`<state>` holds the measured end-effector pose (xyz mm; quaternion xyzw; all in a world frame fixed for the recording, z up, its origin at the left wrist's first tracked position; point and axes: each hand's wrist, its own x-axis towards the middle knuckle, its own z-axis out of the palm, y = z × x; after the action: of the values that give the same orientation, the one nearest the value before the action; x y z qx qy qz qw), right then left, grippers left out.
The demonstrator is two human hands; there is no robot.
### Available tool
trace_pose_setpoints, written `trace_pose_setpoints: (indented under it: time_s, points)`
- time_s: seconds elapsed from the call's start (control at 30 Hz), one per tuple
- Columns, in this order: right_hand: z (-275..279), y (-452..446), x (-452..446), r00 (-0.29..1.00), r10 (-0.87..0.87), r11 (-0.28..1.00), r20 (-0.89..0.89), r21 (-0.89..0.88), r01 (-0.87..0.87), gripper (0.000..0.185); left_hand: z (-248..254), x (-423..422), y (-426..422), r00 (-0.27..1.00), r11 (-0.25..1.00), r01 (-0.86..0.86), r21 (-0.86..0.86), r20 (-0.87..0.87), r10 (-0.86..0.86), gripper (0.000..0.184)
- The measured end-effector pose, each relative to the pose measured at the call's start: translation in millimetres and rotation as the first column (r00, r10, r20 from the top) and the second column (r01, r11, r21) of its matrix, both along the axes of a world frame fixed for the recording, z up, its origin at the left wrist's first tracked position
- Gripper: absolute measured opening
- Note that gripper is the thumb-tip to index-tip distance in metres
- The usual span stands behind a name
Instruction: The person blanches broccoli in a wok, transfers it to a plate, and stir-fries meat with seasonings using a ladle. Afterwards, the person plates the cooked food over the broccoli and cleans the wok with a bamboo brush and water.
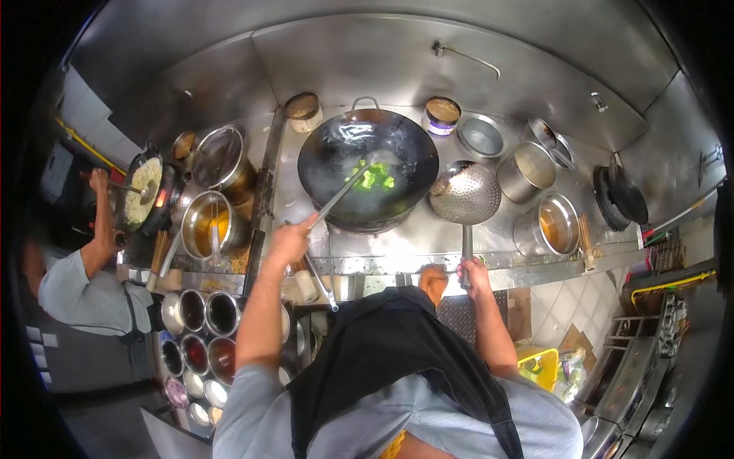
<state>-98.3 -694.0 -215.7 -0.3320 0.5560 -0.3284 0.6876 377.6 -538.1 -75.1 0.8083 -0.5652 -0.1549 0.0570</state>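
Left hand (pixel 287 243): fingers gripping a long-handled utensil (pixel 338 199), far end at green vegetables (pixel 373 180) in a wok (pixel 325 164). Right hand (pixel 475 275): fingers gripping a strainer (pixel 464 200) by its handle.

My grey-handled tool (pixel 342 192) slants into the black wok (pixel 325 157), its tip among bright green vegetable pieces (pixel 375 178), and my perforated metal skimmer (pixel 465 200) sits beside the wok, handle toward me.

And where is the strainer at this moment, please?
In the head view, the strainer is just right of the wok, held by the right hand.
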Motion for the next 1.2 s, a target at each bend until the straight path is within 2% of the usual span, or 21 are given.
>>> trace_pose_setpoints:
  time_s: [0.07,0.1,0.13,0.2,0.23,0.27,0.33,0.4,0.47,0.57,0.63,0.73,0.77,0.8,0.83,0.87,0.9,1.0,1.07,1.13,1.2]
  points:
    - [-7,3,-6,0.986,0.013,0.996,-0.164,-0.09,-0.028,0.022,30,13,12,0.99,0.998,0.065,-0.011,0.123,-0.063,0.055]
    - [-12,5,-9,0.706,-0.091,0.89,-0.702,-0.376,-0.259,0.029,43,9,17,0.99,0.999,0.05,0.008,0.132,-0.05,0.056]
    - [-11,8,-9,0.71,-0.094,0.894,-0.698,-0.373,-0.248,0.029,52,4,23,0.989,0.999,0.033,0.026,0.142,-0.036,0.056]
    - [-8,13,-7,0.517,-0.419,0.628,-0.747,-0.649,-0.429,0.028,43,-7,34,0.994,0.999,-0.039,0.005,0.103,0.038,0.057]
    - [-11,21,-2,0.633,-0.303,0.65,-0.712,-0.64,-0.409,0.032,37,-13,40,0.991,0.993,-0.117,-0.018,0.057,0.118,0.058]
    - [-12,31,0,0.653,-0.014,0.762,-0.757,-0.43,-0.483,0.04,31,-19,45,0.992,0.994,-0.112,-0.014,0.062,0.113,0.058]
    - [-7,50,15,0.733,0.348,0.838,-0.584,-0.157,-0.523,0.049,17,-34,52,0.943,0.953,-0.287,-0.097,-0.205,0.263,0.063]
    - [-21,60,28,0.754,0.364,0.834,-0.547,-0.17,-0.525,0.056,-12,-38,58,0.934,0.943,-0.325,-0.073,-0.183,0.308,0.065]
    - [-21,63,41,0.774,0.383,0.827,-0.504,-0.186,-0.53,0.062,-39,-40,68,0.889,0.92,-0.352,-0.172,-0.369,0.271,0.067]
    - [-29,69,39,0.742,0.369,0.798,-0.56,-0.218,-0.561,0.069,-15,-66,74,0.836,0.898,-0.424,-0.115,-0.431,0.339,0.065]
    - [-105,64,21,0.903,0.378,0.827,-0.205,-0.364,-0.429,0.067,-16,-68,81,0.826,0.891,-0.438,-0.12,-0.446,0.346,0.065]
    - [-79,67,20,0.785,0.473,0.78,-0.401,-0.223,-0.584,0.061,-19,-72,93,0.809,0.872,-0.448,-0.196,-0.504,0.302,0.065]
    - [-71,67,25,0.87,0.475,0.822,-0.133,-0.285,-0.492,0.055,-33,-68,98,0.81,0.851,-0.44,-0.287,-0.536,0.238,0.065]
    - [-57,64,28,0.87,0.476,0.822,-0.13,-0.284,-0.493,0.055,-25,-69,100,0.81,0.851,-0.441,-0.286,-0.534,0.24,0.065]
    - [-39,58,31,0.892,0.428,0.904,0.143,-0.073,-0.422,0.055,-8,-73,100,0.802,0.863,-0.455,-0.217,-0.52,0.292,0.066]
    - [-26,54,32,0.873,0.297,0.911,0.386,0.159,-0.381,0.054,1,-75,100,0.794,0.871,-0.469,-0.148,-0.503,0.342,0.067]
    - [-20,51,31,0.826,0.216,0.9,0.521,0.22,-0.375,0.059,0,-74,101,0.795,0.871,-0.467,-0.149,-0.503,0.34,0.067]
    - [1,46,30,0.764,0.04,0.926,0.644,0.262,-0.27,0.065,-4,-75,107,0.674,0.833,-0.548,-0.082,-0.633,0.381,0.065]
    - [34,48,45,0.684,0.024,0.94,0.729,0.216,-0.263,0.071,0,-78,109,0.62,0.818,-0.569,-0.085,-0.697,0.359,0.065]
    - [54,47,63,0.42,0.171,0.867,0.891,0.067,-0.494,0.078,-11,-77,111,0.645,0.828,-0.548,-0.121,-0.691,0.326,0.066]
    - [42,41,81,0.441,0.205,0.85,0.874,0.064,-0.523,0.079,-17,-76,114,0.667,0.835,-0.528,-0.156,-0.684,0.295,0.068]
